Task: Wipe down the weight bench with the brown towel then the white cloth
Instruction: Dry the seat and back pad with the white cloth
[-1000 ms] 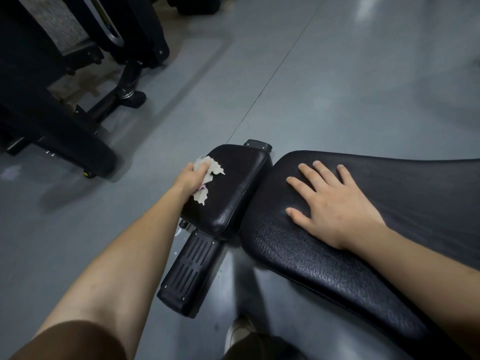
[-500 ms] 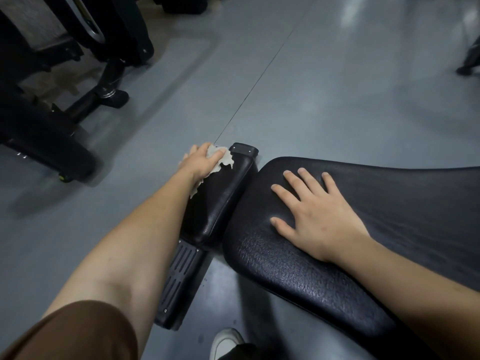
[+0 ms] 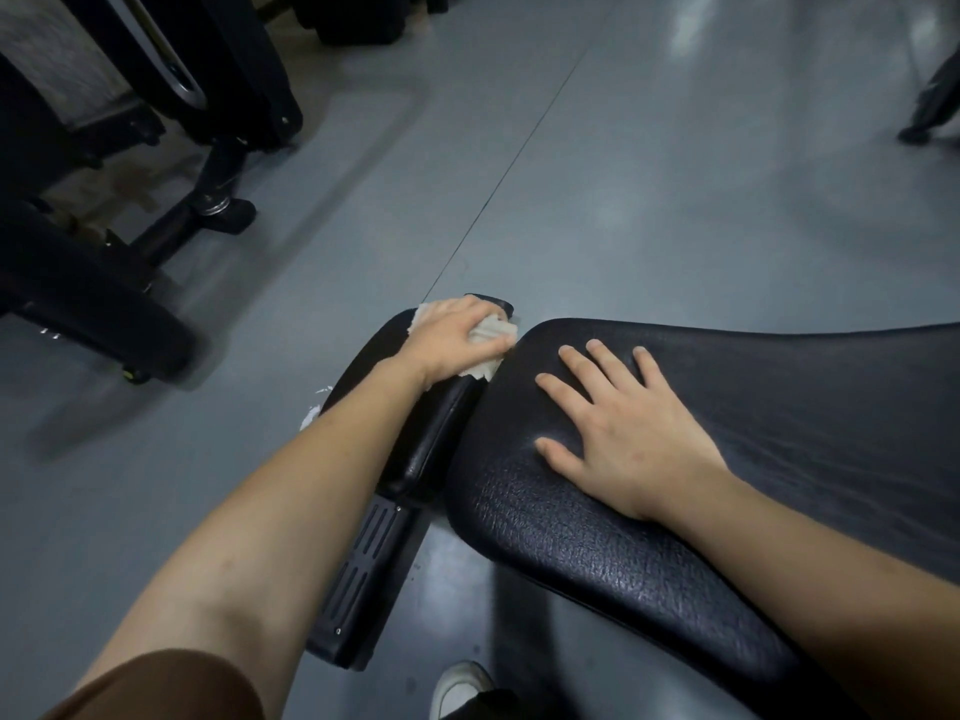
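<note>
Head view.

Weight bench point(image 3: 779, 433): black textured padding, two sections; large pad at right, small seat pad point(image 3: 431, 433) at left, a narrow gap between them.

White cloth point(image 3: 491, 332): crumpled, on the far end of the small seat pad, close to the gap. It lies under the left hand, with edges showing at the fingertips and beneath the palm.

Left hand point(image 3: 457, 337): grip laid over the white cloth, fingers bent round it and pressing it onto the pad.

Right hand point(image 3: 628, 433): grip apart, fingers straight and spread, palm flat on the large pad, holding nothing, just beside the cloth across the gap.

Floor point(image 3: 649, 189): grey, glossy.

Black gym machine frame point(image 3: 156, 163): upper left, well apart from the bench.

White shoe point(image 3: 460, 685): bottom edge.
</note>
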A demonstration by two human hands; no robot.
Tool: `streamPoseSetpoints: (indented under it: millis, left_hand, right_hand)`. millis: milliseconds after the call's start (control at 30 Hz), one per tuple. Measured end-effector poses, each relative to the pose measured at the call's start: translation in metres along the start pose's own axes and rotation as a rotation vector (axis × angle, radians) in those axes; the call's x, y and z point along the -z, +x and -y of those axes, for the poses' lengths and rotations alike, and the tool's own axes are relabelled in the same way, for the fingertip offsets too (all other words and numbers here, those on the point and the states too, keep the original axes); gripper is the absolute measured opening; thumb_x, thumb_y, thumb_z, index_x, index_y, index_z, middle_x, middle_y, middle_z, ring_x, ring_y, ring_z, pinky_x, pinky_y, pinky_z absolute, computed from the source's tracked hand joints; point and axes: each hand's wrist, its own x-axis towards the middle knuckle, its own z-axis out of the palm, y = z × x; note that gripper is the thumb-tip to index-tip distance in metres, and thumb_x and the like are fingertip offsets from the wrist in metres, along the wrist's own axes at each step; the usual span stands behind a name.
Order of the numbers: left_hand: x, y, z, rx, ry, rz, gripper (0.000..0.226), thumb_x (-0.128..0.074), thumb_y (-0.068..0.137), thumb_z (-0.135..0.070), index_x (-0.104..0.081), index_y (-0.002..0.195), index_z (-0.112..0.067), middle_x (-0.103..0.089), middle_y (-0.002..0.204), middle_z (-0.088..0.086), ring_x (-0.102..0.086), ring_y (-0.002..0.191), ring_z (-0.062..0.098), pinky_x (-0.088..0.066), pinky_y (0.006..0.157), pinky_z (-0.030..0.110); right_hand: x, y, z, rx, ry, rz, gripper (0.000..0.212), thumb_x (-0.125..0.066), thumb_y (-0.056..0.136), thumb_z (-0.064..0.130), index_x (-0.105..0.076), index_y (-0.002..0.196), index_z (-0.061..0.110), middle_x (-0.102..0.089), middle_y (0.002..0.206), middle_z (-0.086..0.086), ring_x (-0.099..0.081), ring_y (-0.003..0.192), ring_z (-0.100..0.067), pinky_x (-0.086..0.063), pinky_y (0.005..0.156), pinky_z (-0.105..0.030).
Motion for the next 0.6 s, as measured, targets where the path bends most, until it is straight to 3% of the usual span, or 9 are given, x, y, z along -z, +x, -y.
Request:
streamPoseSetpoints:
  millis: [200, 400, 533, 600]
  left_hand:
    - [-0.004, -0.018, -0.001, -0.15, -0.042, -0.049, 0.045, -0.05, 0.079, -0.048, -0.063, 0.121, -0.036, -0.053, 0.136, -0.013, -0.036, 0.137, 0.011, -0.019, 0.118, 0.033]
    - [-0.01, -0.055, 0.008, -0.241, -0.034, -0.02, 0.046, -0.051, 0.094, -0.021, -0.055, 0.138, -0.035, -0.022, 0.163, -0.022, -0.006, 0.153, 0.005, -0.012, 0.121, 0.031]
    - [-0.008, -0.052, 0.008, -0.193, 0.025, 0.017, 0.061, -0.036, 0.096, -0.046, -0.024, 0.156, -0.041, -0.01, 0.165, -0.023, 0.002, 0.153, 0.003, -0.005, 0.125, 0.034]
    - [-0.008, -0.04, 0.008, -0.155, 0.025, 0.012, 0.067, -0.031, 0.094, -0.058, -0.023, 0.157, -0.039, -0.015, 0.166, -0.018, -0.001, 0.154, 0.006, -0.005, 0.125, 0.035]
  right_hand:
    - [0.001, 0.0, 0.0, 0.0, 0.015, 0.003, 0.084, -0.002, 0.087, 0.07, -0.021, 0.159, 0.03, -0.013, 0.168, -0.007, -0.005, 0.155, -0.03, -0.006, 0.122, -0.058]
    - [0.001, -0.001, -0.001, -0.004, 0.012, 0.003, 0.085, -0.002, 0.087, 0.07, -0.021, 0.159, 0.03, -0.013, 0.168, -0.007, -0.004, 0.155, -0.03, -0.006, 0.122, -0.058]
    - [0.0, 0.0, 0.0, -0.001, 0.002, 0.001, 0.084, -0.001, 0.087, 0.07, -0.019, 0.159, 0.03, -0.011, 0.169, -0.006, -0.003, 0.155, -0.029, -0.006, 0.122, -0.058]
    - [0.0, 0.0, 0.0, -0.001, -0.002, -0.006, 0.085, 0.0, 0.087, 0.07, -0.02, 0.159, 0.03, -0.011, 0.169, -0.006, -0.004, 0.155, -0.029, -0.006, 0.122, -0.058]
